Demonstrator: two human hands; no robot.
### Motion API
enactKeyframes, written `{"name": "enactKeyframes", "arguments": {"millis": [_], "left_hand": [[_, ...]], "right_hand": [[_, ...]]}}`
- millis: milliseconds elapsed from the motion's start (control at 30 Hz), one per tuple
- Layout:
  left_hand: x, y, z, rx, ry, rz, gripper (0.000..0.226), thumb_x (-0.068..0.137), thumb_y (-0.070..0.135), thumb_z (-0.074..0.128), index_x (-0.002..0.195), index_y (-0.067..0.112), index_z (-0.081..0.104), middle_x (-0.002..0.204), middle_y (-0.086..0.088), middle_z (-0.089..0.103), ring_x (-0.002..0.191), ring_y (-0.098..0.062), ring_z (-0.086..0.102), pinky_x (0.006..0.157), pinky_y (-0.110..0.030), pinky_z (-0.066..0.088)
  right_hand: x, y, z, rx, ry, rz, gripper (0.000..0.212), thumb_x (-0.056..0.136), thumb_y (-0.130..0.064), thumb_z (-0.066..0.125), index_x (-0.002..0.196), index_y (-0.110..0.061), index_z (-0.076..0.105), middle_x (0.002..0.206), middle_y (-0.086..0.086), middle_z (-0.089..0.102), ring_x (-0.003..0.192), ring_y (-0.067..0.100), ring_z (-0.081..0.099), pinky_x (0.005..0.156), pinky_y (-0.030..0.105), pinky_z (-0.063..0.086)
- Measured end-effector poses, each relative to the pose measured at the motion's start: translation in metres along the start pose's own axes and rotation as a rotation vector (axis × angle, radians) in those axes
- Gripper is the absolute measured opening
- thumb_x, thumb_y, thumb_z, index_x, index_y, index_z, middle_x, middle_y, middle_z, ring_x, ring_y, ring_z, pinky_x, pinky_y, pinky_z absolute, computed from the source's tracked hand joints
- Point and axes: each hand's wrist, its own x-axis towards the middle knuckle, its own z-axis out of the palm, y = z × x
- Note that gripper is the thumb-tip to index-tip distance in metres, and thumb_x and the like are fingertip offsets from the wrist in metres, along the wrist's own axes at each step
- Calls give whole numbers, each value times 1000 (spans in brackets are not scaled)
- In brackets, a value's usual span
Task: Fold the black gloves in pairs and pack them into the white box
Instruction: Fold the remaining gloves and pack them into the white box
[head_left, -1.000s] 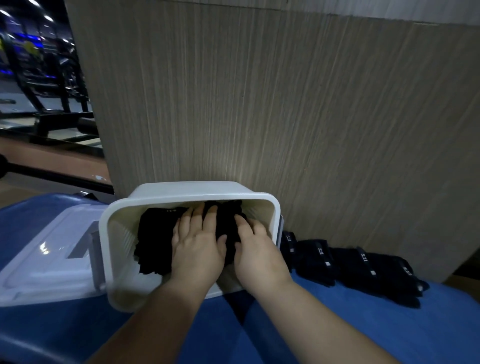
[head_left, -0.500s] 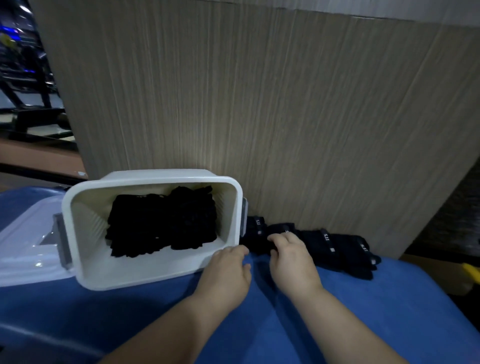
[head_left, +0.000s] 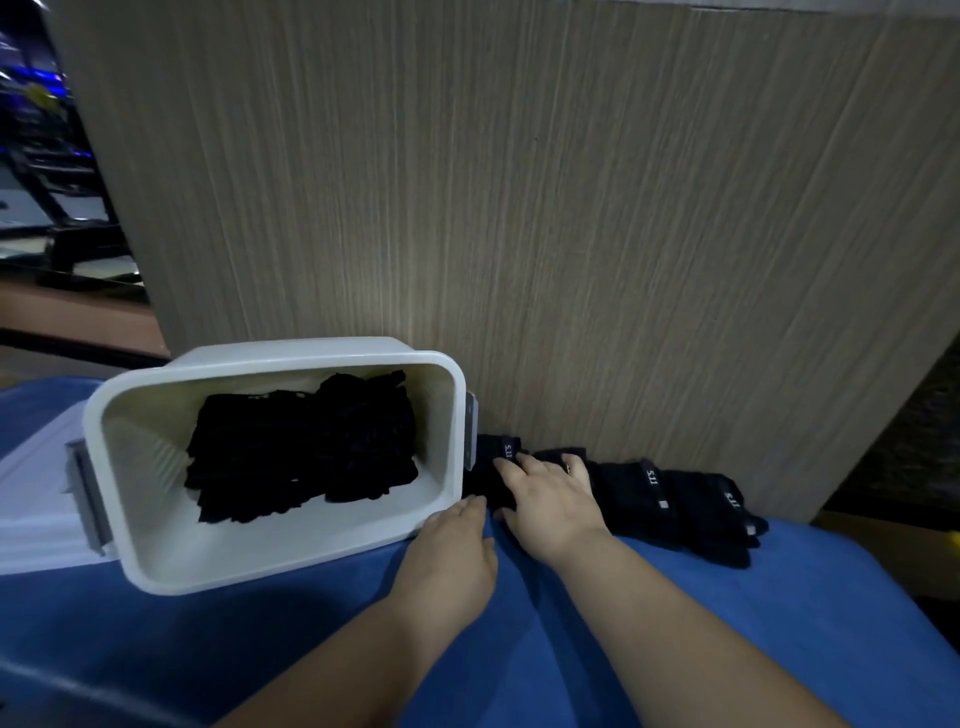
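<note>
A big wooden wall (head_left: 571, 208) stands right behind the white box (head_left: 280, 564). The box sits on a blue cloth (head_left: 701, 623) and tips a little toward the person. A white lid (head_left: 31, 514) lies flat just left of the box. Inside the box is a pile of folded black gloves (head_left: 301, 452), pushed toward its back wall. More black gloves (head_left: 670, 499) lie in a row on the cloth, starting right beside the box and running off to the right along the wall. They have small white letters on them. The right hand (head_left: 550, 504) lies flat on the gloves nearest the box, fingers spread out and not curled round anything. The left hand (head_left: 452, 556) rests on the cloth with straight fingers. Its tips touch the box's near right corner, and it holds nothing.
</note>
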Motion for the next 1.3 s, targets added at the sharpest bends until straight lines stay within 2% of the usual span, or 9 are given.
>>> {"name": "enactKeyframes", "arguments": {"millis": [167, 300, 400, 533, 667, 833, 967, 1100, 1300], "left_hand": [[1, -7, -3, -5, 26, 14, 49, 103, 26, 33, 150, 19, 24, 153, 3, 31, 139, -12, 29, 113, -22, 23], [0, -12, -9, -12, 65, 22, 43, 101, 26, 36, 144, 21, 38, 140, 2, 48, 127, -13, 43, 102, -21, 34], [-2, -18, -15, -68, 106, -21, 29, 98, 30, 44, 124, 24, 54, 120, 4, 59, 108, -11, 54, 92, -25, 44], [-8, -24, -25, -101, 99, -102, 26, 96, 47, 44, 100, 23, 50, 92, 4, 60, 83, -13, 57, 72, -30, 48], [-14, -23, -30, -156, -10, -166, 38, 94, 53, 41, 110, 20, 49, 96, 2, 58, 82, -13, 55, 65, -27, 42], [-24, -21, -41, -360, -135, -249, 47, 89, 50, 54, 124, 19, 45, 109, 5, 52, 93, -10, 55, 75, -22, 46], [-31, -22, -53, -682, -223, -322, 38, 84, 32, 66, 113, 21, 44, 104, 1, 58, 90, -12, 62, 72, -22, 56], [-34, -29, -70, -881, -268, -363, 22, 85, 11, 60, 107, 11, 56, 100, -9, 68, 91, -17, 67, 70, -25, 57], [-35, -48, -108, -1049, -239, -369, 20, 87, 3, 50, 98, 11, 64, 92, -11, 68, 86, -23, 66, 67, -30, 56]], "right_hand": [[6, -1, 6, -106, 80, -54, 25, 96, -21, 43, 119, -17, 53, 105, 2, 62, 106, 23, 54, 117, 46, 6], [2, 1, 10, -204, 154, -114, 6, 81, -19, 60, 86, -19, 63, 71, -2, 61, 80, 22, 57, 109, 48, 13], [-8, 3, 9, -248, 239, -159, 9, 64, -26, 73, 68, -24, 65, 52, -8, 52, 65, 17, 54, 102, 46, 24], [-29, -3, 3, -220, 319, -235, 6, 66, -31, 64, 71, -27, 66, 53, -10, 52, 66, 15, 53, 99, 42, 28], [-54, -15, -3, -153, 347, -262, 12, 72, -34, 52, 70, -27, 61, 56, -10, 51, 66, 15, 51, 90, 33, 29], [-81, -31, -8, -47, 328, -201, 17, 71, -41, 52, 75, -29, 63, 59, -12, 52, 63, 13, 53, 74, 30, 28], [-93, -44, -12, 49, 279, -191, 28, 69, -56, 52, 81, -33, 65, 62, -16, 55, 63, 6, 55, 73, 23, 32], [-97, -55, -27, 247, 231, -145, 50, 76, -77, 42, 100, -39, 63, 78, -22, 60, 81, 0, 55, 82, 24, 41], [-81, -71, -43, 651, 339, 81, 55, 80, -74, 37, 115, -35, 52, 110, -22, 49, 107, -1, 47, 88, 19, 41]]}}
